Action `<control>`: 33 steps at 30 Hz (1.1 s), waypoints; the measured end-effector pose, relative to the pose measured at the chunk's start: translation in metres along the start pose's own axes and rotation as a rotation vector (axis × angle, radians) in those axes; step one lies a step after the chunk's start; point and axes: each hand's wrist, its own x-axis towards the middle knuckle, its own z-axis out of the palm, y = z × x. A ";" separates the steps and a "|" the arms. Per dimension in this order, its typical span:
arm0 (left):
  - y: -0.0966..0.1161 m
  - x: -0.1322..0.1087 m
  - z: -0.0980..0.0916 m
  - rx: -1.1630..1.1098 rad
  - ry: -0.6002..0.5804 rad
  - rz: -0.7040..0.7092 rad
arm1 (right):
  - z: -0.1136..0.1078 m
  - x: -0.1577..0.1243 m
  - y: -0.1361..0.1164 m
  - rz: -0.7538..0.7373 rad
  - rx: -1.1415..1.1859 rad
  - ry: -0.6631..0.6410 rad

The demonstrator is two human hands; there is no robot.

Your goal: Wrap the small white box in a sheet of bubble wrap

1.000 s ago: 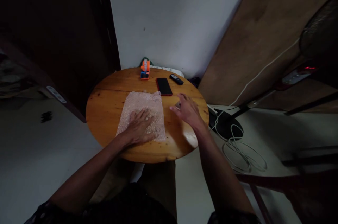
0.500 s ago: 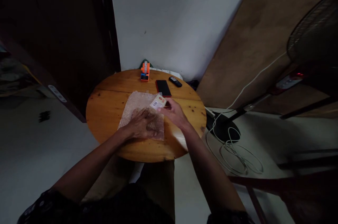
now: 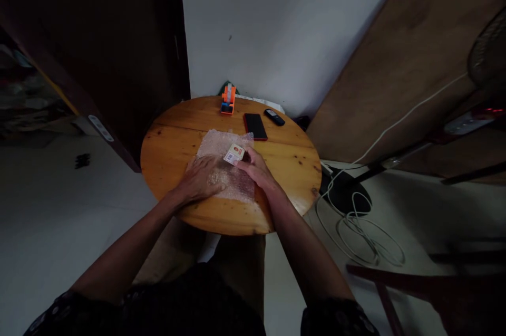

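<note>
Pale wall (image 3: 284,19), grey floor (image 3: 59,230), dim light

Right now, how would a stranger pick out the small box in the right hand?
On the round wooden table, find the clear sheet of bubble wrap. Over its upper part, the right hand holds the small box. Unlike the dark, red-edged slab beyond it, the box is pale, with a red mark and a barcode.

Fan base (image 3: 343,195) on pale floor (image 3: 79,225)

small cream-and-white packet (image 3: 234,153) | red emblem, barcode | slanted, over bubble wrap (image 3: 242,184) | wrap translucent, spread flat
</note>
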 end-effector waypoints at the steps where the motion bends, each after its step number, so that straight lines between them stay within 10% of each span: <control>1: -0.001 0.000 0.001 -0.005 0.005 -0.012 | 0.000 -0.001 0.000 -0.015 -0.002 -0.017; 33: -0.003 -0.006 -0.010 -0.068 0.065 -0.015 | 0.003 -0.011 0.005 -0.202 -0.451 -0.083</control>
